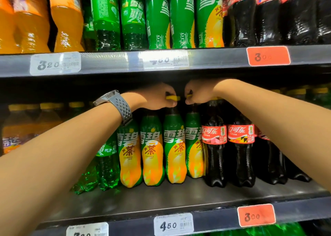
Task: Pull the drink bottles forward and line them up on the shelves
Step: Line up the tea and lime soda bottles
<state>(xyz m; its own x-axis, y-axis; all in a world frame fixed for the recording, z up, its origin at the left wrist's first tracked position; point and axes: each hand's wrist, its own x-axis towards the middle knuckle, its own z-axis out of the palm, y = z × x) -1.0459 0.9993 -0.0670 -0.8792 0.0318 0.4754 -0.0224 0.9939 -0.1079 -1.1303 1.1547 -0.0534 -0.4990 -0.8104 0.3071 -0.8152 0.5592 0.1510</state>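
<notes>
Two hands [152, 96], six price tags [173, 224], seven green-yellow bottles [174, 153].

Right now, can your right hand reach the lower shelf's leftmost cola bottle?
Probably yes: the right hand is right by the top of that cola bottle, nothing between, but it pinches the cap of a green-and-yellow bottle and must release first.

tea-soda bottles [174, 151]: green-yellow | caps [172, 97]: yellow | cola bottles [215, 160]: black, red labels | price tag [256, 215]: orange-red
</notes>
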